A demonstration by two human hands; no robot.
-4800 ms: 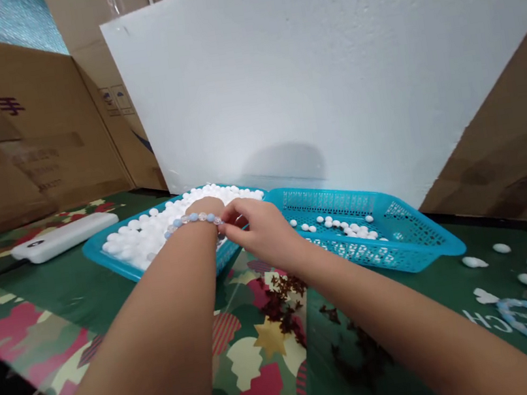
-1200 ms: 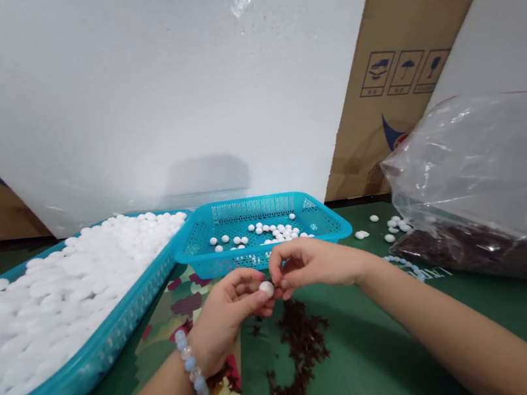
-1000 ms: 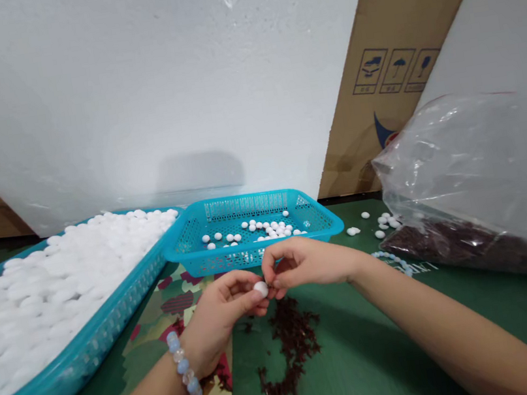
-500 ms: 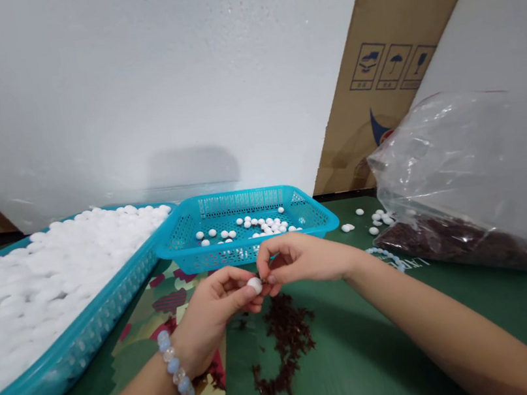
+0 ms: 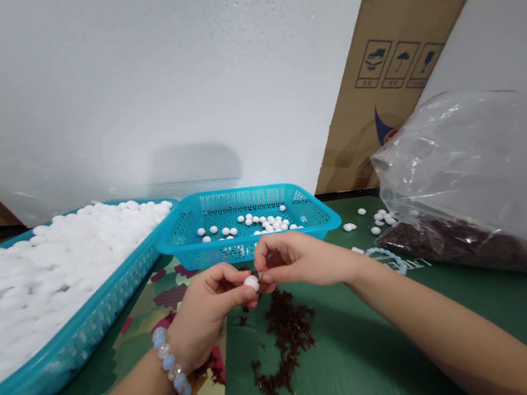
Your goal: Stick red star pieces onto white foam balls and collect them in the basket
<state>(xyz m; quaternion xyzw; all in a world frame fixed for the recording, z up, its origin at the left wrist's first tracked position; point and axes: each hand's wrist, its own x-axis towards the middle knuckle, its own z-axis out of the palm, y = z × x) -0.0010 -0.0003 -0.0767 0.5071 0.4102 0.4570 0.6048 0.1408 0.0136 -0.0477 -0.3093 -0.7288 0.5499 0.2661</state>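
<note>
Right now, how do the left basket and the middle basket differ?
The left basket is heaped with white pieces; the middle basket holds a scattering, with its floor showing between them.
The left basket runs off the picture's left edge; the middle basket lies within the frame, its front partly hidden by the right hand.
Both are blue, with perforated walls.

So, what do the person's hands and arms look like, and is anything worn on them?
The left hand and right hand are ungloved, and no sleeves show. A bracelet of light blue and clear beads circles the left wrist; no bracelet shows on the right.
</note>
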